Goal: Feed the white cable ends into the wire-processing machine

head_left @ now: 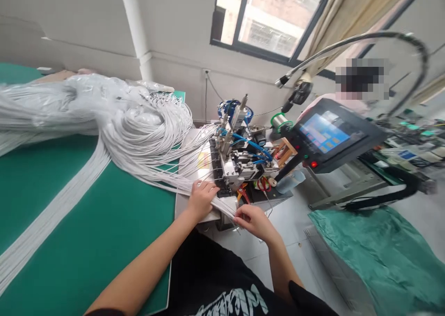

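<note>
A bundle of thin white cables [224, 207] runs off the green table and across the front edge of a small bench machine [236, 160]. My left hand [203, 199] is closed over the bundle, its fingertips beside the machine's black front rail [216, 167]. To the right, the fingers of my right hand [255, 222] pinch the bundle near its free ends. Separate white cables [194, 151] lead into the rail from the left, over a pale plate bearing a yellow label [204, 160]. My palms hide part of the held cables.
A large heap of white cables [139, 130] covers the green table [139, 223]. Right of the machine stand a touchscreen panel [325, 132], a wire spool [281, 122] and a bent flexible arm [361, 35]. Green cloth [382, 255] lies at lower right. Another person [347, 105] is behind the panel.
</note>
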{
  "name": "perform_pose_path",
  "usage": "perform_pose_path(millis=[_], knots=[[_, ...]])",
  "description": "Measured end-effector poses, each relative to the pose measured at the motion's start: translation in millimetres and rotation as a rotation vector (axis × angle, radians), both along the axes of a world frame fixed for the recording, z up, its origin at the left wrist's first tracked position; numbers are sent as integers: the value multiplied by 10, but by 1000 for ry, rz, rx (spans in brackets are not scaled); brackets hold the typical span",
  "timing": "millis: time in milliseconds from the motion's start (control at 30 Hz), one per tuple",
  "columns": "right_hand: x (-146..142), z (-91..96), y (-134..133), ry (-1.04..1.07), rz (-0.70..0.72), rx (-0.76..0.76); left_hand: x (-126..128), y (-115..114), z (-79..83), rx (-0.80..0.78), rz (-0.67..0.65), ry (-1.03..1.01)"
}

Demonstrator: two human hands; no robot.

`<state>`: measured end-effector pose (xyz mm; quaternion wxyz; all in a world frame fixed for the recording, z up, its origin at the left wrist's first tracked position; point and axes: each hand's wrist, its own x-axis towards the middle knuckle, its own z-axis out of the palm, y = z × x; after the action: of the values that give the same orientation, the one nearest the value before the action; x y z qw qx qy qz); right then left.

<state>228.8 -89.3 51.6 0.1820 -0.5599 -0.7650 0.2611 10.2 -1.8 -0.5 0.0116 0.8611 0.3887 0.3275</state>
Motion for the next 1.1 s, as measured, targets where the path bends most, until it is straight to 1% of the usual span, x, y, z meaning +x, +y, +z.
perform_pose_path(millis=[167, 433, 500, 600, 667, 767, 867, 1000, 1100], knots=[[-13, 49, 64, 13, 14, -9, 0, 15, -10, 40, -21, -21], [-50, -18, 93, -28, -15, -45, -4, -7, 84, 104, -28, -60], [-48, -7, 90, -21, 25, -65, -8, 5, 66, 102, -42, -56], [-17, 12, 112, 22, 113, -66, -10, 35, -5, 118, -49, -65], [16, 10, 152, 71, 119, -48, -10, 50, -52, 132, -55, -68], [64, -29, 254, 173, 47, 16, -9, 45, -67, 137, -70, -54], [75, -108, 404, 374, -75, 55, -3, 11, -6, 131, -61, -29], [2, -244, 627, 692, -323, 40, 11, -31, 84, 168, 47, -61], [-88, -325, 749, 848, -449, 33, 15, -41, 90, 172, 80, -88]])
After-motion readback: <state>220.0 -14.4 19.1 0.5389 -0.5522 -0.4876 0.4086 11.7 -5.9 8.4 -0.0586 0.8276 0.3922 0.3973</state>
